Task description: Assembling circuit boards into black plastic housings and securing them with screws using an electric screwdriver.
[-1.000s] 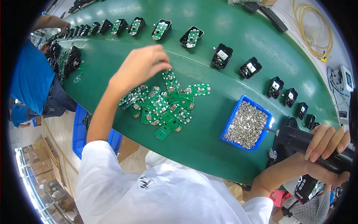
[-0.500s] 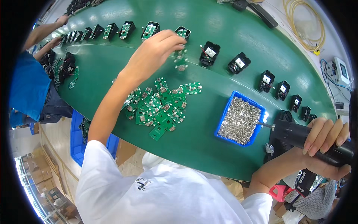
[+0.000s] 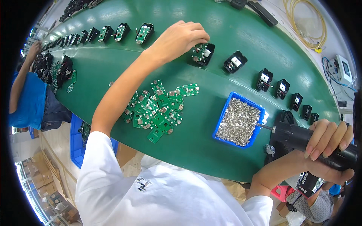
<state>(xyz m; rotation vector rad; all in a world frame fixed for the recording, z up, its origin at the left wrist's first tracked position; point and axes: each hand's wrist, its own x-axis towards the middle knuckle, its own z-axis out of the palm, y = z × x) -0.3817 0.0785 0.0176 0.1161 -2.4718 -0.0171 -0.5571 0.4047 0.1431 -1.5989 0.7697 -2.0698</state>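
My left hand (image 3: 184,40) pinches a green circuit board (image 3: 199,51) by its upper edge. The board is tilted over a black plastic housing (image 3: 207,61), partly covering it; a white block shows inside. I cannot tell whether board and housing touch. Lower right, my right hand (image 3: 326,145) is wrapped round a black electric screwdriver (image 3: 292,135). Its thin bit points left, by the rim of a blue tray (image 3: 216,136) full of small silver screws (image 3: 239,122). A loose pile of green circuit boards (image 3: 152,111) lies below my left forearm.
More black housings with white blocks (image 3: 235,62) curve away rightward. Housings with green boards (image 3: 143,34) line the left. A co-worker in a blue top (image 3: 30,100) is at the far left. A yellow coiled hose (image 3: 320,37) and a white control box (image 3: 344,69) sit along the right edge.
My left hand has moved right with the circuit board, which now overlaps a housing with a white block. The right hand keeps its hold on the screwdriver. The co-worker's arm has shifted.
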